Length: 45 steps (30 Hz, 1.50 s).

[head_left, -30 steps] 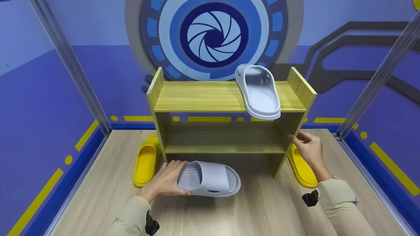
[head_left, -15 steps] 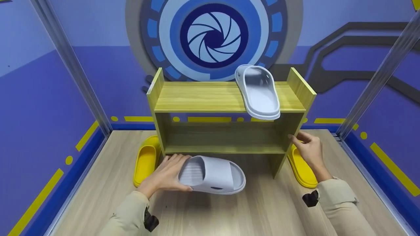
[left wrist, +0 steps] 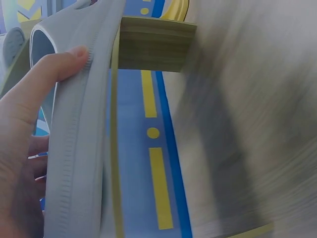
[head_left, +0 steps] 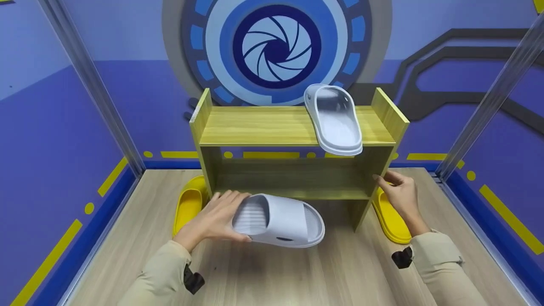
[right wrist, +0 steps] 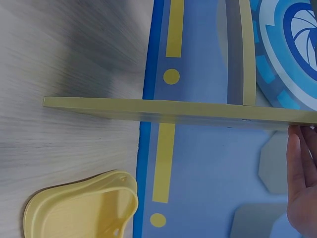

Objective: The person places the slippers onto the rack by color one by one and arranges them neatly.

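Note:
My left hand (head_left: 219, 216) grips a light grey slide slipper (head_left: 282, 221) by its heel end, thumb on the near rim. The slipper is raised off the wooden surface, toe toward the right, just before the lower part of a small wooden shoe rack (head_left: 255, 123). In the left wrist view the slipper (left wrist: 79, 119) appears edge-on, the thumb (left wrist: 74, 62) pressing its side. My right hand (head_left: 401, 193) holds the rack's right side panel (right wrist: 163, 109) at its front edge; the right wrist view cuts off part of that hand. Another grey slipper (head_left: 340, 121) lies on the top shelf, overhanging slightly in front.
A yellow slipper (head_left: 190, 208) lies left of the rack, partly behind my left hand. Another yellow slipper (head_left: 393, 221) lies right of it, below my right hand. Blue printed walls (head_left: 127, 106) enclose the wooden surface (head_left: 297, 280) at the back and sides.
My left hand has lifted the grey slipper upward and a little to the right, toward the rack. The right hand and the rack have stayed where they were.

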{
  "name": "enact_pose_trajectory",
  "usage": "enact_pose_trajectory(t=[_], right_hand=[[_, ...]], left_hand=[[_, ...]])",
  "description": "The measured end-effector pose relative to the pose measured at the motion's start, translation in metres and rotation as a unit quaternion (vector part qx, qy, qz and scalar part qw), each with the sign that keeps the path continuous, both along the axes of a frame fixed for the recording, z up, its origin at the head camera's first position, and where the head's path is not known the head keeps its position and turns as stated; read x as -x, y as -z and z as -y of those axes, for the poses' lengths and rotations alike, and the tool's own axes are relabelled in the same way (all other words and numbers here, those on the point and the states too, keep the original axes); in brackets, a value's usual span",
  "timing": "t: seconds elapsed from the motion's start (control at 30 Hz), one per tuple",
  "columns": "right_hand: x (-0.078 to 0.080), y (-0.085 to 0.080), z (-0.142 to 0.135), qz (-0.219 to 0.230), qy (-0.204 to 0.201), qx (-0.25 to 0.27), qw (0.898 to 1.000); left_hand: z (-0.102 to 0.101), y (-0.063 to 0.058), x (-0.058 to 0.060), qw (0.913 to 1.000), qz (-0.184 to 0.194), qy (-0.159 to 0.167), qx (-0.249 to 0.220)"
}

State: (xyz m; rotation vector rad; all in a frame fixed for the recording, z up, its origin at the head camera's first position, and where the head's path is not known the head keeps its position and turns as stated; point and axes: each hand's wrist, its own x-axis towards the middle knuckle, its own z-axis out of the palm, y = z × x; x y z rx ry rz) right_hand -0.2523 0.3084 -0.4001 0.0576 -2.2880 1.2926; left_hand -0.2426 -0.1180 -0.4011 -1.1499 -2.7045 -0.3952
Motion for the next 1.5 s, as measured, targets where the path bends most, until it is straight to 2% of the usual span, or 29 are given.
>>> enact_pose_trajectory(t=[0.23, 0.4, 0.67, 0.8, 1.0, 1.23, 1.5], right_hand=[[-0.002, -0.001, 0.001, 0.002, 0.0, -0.002, 1.0], [0.0, 0.001, -0.001, 0.004, -0.005, -0.001, 1.0], [0.018, 0.023, -0.019, 0.011, -0.002, 0.007, 1.0], [0.02, 0.026, -0.021, 0.006, 0.001, 0.004, 1.0], [0.02, 0.025, -0.02, 0.006, 0.006, 0.001, 1.0], [-0.001, 0.0, 0.0, 0.008, 0.004, 0.0, 1.0], [-0.001, 0.0, 0.0, 0.007, -0.001, 0.002, 1.0]], left_hand=[[0.001, -0.017, 0.001, 0.9998, -0.018, -0.003, 0.003], [0.003, -0.03, 0.001, 0.9999, -0.012, -0.008, 0.002], [0.007, -0.05, 0.002, 0.9997, -0.011, -0.022, -0.005], [0.008, -0.059, 0.003, 0.9993, -0.031, -0.02, -0.007], [0.008, -0.071, 0.003, 0.999, -0.042, -0.016, -0.006], [0.009, -0.087, 0.0, 0.9986, -0.045, -0.026, -0.003], [0.012, -0.104, -0.001, 0.9979, -0.051, -0.039, -0.012]])
